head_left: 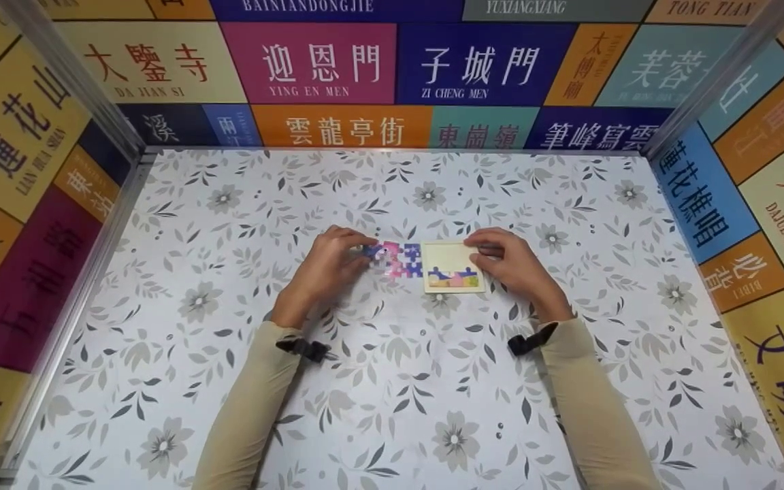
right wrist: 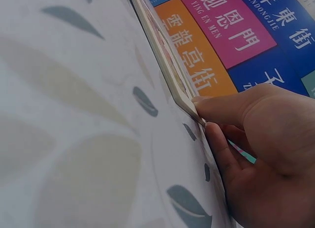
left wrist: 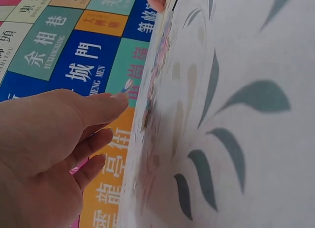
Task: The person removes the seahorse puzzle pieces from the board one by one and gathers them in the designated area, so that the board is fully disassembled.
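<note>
A pale square puzzle tray [head_left: 453, 255] lies flat, with several coloured pieces fitted along its near edge. Left of it a group of pink and purple puzzle pieces [head_left: 395, 261] lies on the table. My left hand [head_left: 327, 269] is at the left end of that group; in the left wrist view this hand [left wrist: 54, 139] pinches a small puzzle piece [left wrist: 128, 85] between thumb and finger. My right hand [head_left: 511, 265] grips the tray's right edge; in the right wrist view the hand [right wrist: 266, 139] has its thumb on the tray's rim [right wrist: 170, 82].
A white table cover [head_left: 392, 388] with grey leaves and flowers lies under everything. Panels with large lettering [head_left: 310, 64] stand along the back and both sides. A black wrist strap [head_left: 303, 348] sits on the left sleeve, another [head_left: 531, 339] on the right.
</note>
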`<state>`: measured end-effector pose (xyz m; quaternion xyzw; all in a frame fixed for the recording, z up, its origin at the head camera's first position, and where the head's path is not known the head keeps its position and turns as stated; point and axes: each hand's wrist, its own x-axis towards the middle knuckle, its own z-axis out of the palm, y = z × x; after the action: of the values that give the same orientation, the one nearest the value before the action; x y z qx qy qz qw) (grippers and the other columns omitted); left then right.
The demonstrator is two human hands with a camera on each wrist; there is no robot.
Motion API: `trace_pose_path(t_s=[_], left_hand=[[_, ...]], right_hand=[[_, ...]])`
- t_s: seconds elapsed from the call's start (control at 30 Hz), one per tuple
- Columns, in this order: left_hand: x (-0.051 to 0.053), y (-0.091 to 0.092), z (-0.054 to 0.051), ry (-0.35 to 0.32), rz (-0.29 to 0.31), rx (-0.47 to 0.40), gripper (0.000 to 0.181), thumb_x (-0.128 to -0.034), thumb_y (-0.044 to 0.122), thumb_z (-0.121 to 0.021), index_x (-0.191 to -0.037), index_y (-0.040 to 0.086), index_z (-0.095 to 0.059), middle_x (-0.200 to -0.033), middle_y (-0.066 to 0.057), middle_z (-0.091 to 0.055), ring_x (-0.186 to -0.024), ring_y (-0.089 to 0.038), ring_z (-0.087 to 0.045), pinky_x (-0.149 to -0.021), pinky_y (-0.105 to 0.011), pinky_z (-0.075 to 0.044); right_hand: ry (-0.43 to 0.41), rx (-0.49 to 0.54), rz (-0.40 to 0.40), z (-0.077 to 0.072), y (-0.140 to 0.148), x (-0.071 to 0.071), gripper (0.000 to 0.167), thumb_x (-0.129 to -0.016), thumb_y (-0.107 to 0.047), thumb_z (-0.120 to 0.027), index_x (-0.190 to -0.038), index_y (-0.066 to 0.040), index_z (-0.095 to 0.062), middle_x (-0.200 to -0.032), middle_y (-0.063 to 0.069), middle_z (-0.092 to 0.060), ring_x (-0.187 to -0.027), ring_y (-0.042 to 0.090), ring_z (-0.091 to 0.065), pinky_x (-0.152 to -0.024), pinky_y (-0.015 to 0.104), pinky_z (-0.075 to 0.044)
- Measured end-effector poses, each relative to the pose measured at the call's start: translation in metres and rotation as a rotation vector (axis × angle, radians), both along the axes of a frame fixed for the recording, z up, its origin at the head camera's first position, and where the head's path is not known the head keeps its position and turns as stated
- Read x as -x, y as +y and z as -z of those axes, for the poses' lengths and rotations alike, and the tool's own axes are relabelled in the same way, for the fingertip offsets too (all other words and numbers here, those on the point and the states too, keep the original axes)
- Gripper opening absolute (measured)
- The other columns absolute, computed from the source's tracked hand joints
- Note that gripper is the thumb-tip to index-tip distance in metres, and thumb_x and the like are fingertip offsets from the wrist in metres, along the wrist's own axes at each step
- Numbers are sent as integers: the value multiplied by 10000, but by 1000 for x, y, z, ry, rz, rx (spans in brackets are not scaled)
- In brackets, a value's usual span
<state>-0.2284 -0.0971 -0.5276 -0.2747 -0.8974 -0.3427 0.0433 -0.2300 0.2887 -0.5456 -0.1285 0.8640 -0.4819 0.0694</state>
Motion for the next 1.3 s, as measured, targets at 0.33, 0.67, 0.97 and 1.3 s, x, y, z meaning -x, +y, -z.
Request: trace_pose_path(t_s=[0.33, 0.67, 0.97, 1.3], left_hand=[[-2, -8, 2, -134, 43, 18, 284, -959, 108, -813, -1242, 98, -810, -1212, -74, -794, -1195, -285, -660, -1128, -459, -488], [0, -9, 2, -194, 124, 28, 253, -953, 99, -809, -1204, 75, -824, -1194, -102, -793, -1169, -301, -673, -1083, -459, -516], [0, -6, 4, -170, 102, 50, 191, -965, 69, -771, -1144, 62, -837, -1202, -113, -763, -1204, -308, -656, -1105, -448, -510], [-3, -5, 3, -156, 98, 38, 196, -945, 94, -801, -1134, 56, -834, -1177, -117, -759, -1167, -305, -657, -1072, -459, -518]], right_hand=[[3, 7, 2, 1, 1, 1, 301, -1028, -78, -727, -1329, -68, -749, -1488, 127, -626, -1356, 340, -647, -1167, 482, -516], [-12, 32, 2, -1, 1, 0, 295, -1026, -77, -730, -1321, -74, -754, -1485, 114, -628, -1360, 331, -643, -1178, 487, -506], [-37, 16, 13, -1, 1, 0, 297, -1040, -92, -716, -1335, -89, -748, -1527, 106, -600, -1368, 326, -638, -1175, 482, -504], [-37, 9, 17, -2, 0, 0, 300, -1034, -86, -723, -1332, -97, -753, -1516, 104, -608, -1359, 311, -643, -1172, 468, -509]])
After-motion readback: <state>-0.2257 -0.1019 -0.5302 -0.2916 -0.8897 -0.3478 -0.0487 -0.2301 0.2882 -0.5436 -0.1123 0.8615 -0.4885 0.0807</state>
